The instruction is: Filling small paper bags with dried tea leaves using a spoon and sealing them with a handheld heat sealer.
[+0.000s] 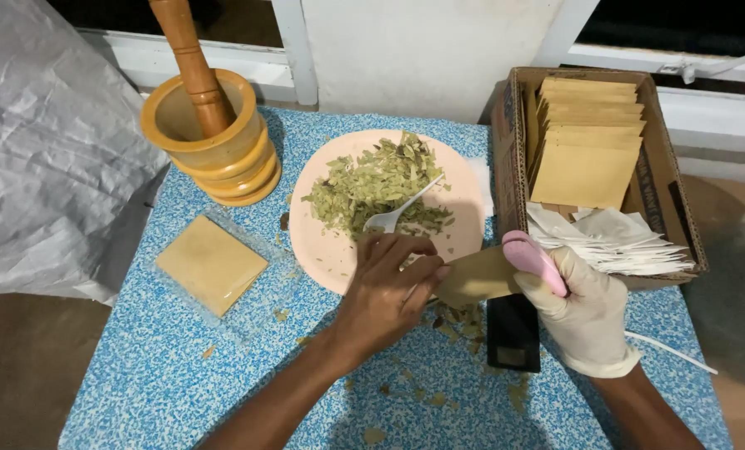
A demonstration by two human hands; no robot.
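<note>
The small brown paper pouch (477, 277) sits between the two hands, just off the near rim of the plate and above a dark flat device, likely a scale (513, 333), on the counter (181, 367). The gloved right hand (585, 312) is closed around the pouch's far end, and a pink object (535, 261) lies across its fingers; what it is I cannot tell. The bare left hand (389, 292) has its fingertips pinched on the handle of a white plastic spoon (397, 212) whose bowl lies in the heap of dried green leaf flakes (381, 187).

To fill it well, I would judge the pouch mouth should be held wide and close to the plate edge, with small level scoops, since crumbs (452, 321) already lie scattered below.

The flakes look light, brittle and papery; the pink plate (322, 250) is smooth and round. The counter wears a speckled blue cover. On it lies a flat tan square (212, 263) on clear film. Behind stands a turned wooden mortar (214, 142) with its pestle (191, 62) upright. To the right, a cardboard box (506, 142) holds stacked tan envelopes (589, 142) and white sachets (614, 242).
</note>
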